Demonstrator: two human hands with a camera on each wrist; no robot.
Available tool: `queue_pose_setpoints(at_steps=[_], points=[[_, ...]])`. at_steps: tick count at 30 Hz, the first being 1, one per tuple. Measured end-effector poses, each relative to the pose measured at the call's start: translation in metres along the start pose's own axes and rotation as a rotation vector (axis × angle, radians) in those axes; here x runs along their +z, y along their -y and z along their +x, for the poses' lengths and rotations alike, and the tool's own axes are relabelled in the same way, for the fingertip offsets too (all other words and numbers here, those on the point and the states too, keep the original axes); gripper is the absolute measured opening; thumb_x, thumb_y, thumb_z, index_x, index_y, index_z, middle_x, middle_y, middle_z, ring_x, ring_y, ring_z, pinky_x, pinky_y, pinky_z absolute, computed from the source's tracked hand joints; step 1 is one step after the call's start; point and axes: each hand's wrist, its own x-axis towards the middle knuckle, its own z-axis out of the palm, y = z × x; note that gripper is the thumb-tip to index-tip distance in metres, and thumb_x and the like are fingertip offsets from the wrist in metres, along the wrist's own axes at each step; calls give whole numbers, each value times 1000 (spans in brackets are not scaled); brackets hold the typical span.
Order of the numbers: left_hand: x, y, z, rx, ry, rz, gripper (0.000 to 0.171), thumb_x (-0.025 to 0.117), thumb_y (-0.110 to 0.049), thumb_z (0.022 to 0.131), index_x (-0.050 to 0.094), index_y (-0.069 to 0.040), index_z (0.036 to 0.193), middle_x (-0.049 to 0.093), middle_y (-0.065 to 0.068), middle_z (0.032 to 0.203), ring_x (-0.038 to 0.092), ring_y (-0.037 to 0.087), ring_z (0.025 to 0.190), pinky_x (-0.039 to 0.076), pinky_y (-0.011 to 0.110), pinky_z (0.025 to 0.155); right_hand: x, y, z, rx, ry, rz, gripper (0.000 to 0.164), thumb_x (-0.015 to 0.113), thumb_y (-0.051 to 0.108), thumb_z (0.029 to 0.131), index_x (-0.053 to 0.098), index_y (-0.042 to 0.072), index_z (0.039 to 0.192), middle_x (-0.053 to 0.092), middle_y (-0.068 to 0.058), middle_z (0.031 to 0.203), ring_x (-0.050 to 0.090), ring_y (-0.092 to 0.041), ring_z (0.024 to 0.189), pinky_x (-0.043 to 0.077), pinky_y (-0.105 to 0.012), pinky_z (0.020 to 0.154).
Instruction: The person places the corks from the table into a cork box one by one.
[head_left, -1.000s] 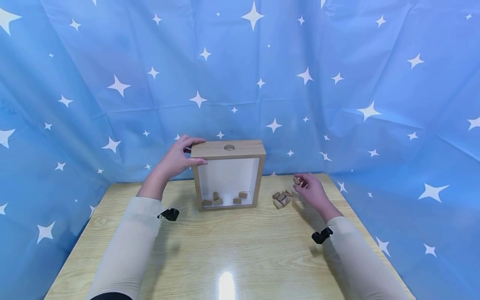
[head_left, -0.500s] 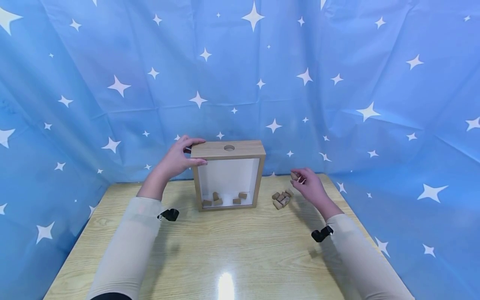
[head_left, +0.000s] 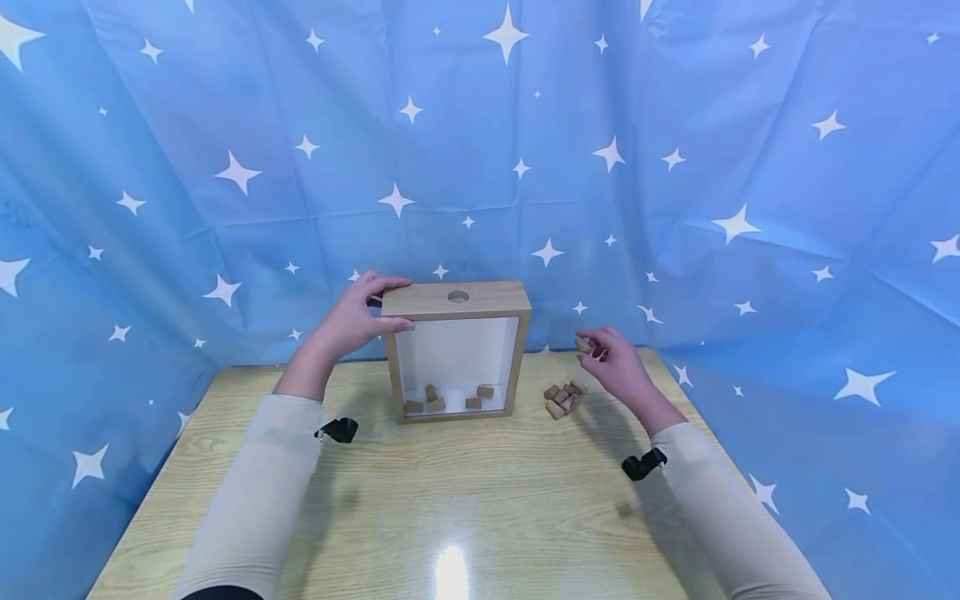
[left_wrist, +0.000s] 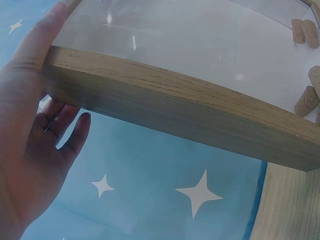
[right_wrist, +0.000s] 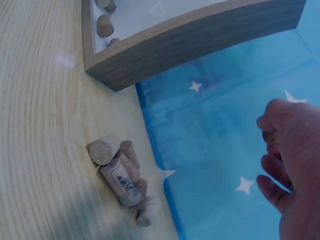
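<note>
A wooden shadow box (head_left: 517,367) with a clear front and a round hole in its top stands upright on the table. Several wine corks (head_left: 436,403) lie inside along its bottom. My left hand (head_left: 352,317) grips the box's upper left corner, thumb on the front and fingers behind. To the right, my right hand (head_left: 618,362) pinches a cork (head_left: 584,344) above the table's back edge; in the right wrist view the fingers mostly hide this cork (right_wrist: 270,138). Below that hand sits a small pile of corks (head_left: 556,409), one with dark print.
The light wood table (head_left: 450,483) runs up to a blue curtain (head_left: 465,150) with white stars behind and at the sides. A black wrist camera (head_left: 341,429) sits on the left wrist, another black camera (head_left: 642,464) on the right.
My right hand has risen away from the cork pile and shifted slightly left, carrying a cork. The left hand and the box have stayed in place.
</note>
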Motion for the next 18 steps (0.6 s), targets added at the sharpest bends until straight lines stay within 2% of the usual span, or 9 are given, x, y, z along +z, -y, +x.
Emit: queue_pose_setpoints(at_steps=[10,18], points=[[1,2,0,0,-1,-2,72,95,-31,92,63,-29,156,54,6,131,54,34,127,50,58,103,-5,14,6,-35,12,16,45,74,5,105,68,4,149,62,-12,117,61,-26,96,53,-36,78],[1,3,1,8,-2,-9,72,95,-30,92,63,-28,157,53,7,128,53,34,126,49,57,103,-9,25,13,-68,10,1,47,74,6,104,67,4,151,62,-9,111,62,-24,91,55,-31,73]])
